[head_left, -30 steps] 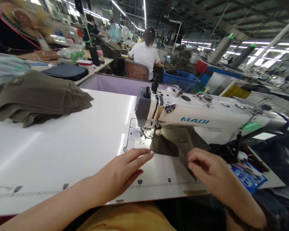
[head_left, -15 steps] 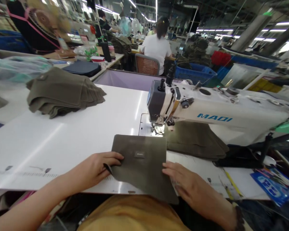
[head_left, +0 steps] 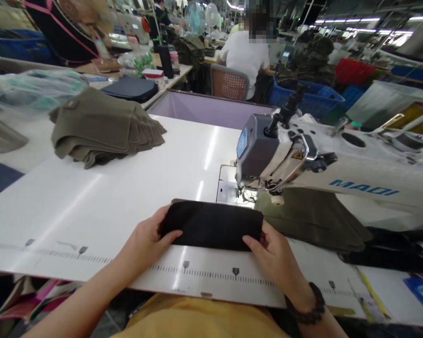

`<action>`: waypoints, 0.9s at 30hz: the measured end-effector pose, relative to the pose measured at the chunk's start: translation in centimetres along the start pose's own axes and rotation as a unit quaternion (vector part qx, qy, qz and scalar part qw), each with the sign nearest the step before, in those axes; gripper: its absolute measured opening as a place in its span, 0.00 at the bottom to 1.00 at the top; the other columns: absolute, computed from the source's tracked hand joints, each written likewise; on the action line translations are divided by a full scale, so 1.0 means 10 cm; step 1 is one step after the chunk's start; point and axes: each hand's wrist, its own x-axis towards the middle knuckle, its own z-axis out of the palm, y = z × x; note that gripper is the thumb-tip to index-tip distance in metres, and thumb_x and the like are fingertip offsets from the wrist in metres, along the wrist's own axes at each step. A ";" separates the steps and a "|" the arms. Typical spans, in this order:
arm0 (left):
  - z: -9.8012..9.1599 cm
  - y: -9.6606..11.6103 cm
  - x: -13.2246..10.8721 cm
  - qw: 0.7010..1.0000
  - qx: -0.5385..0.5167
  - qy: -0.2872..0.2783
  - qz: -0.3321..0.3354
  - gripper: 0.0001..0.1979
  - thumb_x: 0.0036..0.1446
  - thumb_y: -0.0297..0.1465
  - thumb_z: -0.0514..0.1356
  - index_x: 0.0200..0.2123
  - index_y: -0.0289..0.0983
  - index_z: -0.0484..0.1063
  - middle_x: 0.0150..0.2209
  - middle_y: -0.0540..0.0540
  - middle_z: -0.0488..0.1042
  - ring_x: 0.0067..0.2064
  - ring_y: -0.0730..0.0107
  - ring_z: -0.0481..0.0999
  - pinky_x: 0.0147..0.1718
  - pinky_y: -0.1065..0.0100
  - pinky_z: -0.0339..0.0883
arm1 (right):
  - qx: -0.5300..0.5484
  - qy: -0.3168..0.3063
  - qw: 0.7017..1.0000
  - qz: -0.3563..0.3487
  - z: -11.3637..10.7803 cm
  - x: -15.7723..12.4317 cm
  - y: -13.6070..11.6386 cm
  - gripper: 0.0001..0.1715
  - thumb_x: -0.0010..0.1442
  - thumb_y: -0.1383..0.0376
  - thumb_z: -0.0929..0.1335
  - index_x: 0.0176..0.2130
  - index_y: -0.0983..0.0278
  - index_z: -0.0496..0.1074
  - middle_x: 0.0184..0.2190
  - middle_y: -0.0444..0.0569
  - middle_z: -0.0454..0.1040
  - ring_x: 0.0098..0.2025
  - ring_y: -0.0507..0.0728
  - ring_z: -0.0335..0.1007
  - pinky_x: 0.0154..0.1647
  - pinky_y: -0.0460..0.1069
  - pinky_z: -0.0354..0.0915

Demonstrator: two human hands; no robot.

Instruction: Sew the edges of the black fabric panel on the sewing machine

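Both hands, left hand (head_left: 146,237) and right hand (head_left: 273,251), now grip the ends of the fabric piece (head_left: 211,224), folded dark-side-up since half a second ago, at the sewing machine's (head_left: 278,155) seven o'clock on the bench (head_left: 91,206).

Head camera, looking forward-down, close over white table (head_left: 91,206), factory floor behind.

The white MAQI sewing machine (head_left: 338,164) runs off the frame at three o'clock. The needle is too small to make out behind its grey head. The flat olive cloth (head_left: 313,220) lies partly hidden beneath the machine's arm. The seated co-worker's head at twelve o'clock is blurred.
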 end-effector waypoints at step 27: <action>-0.05 -0.19 0.00 0.963 0.186 0.056 0.186 0.17 0.60 0.41 0.47 0.42 0.41 0.72 0.36 0.49 0.76 0.38 0.65 0.76 0.39 0.67 0.73 | -0.165 0.053 0.985 0.007 0.08 -0.01 0.03 0.12 0.56 0.67 0.63 0.39 0.64 0.73 0.31 0.50 0.74 0.32 0.55 0.70 0.34 0.48 0.67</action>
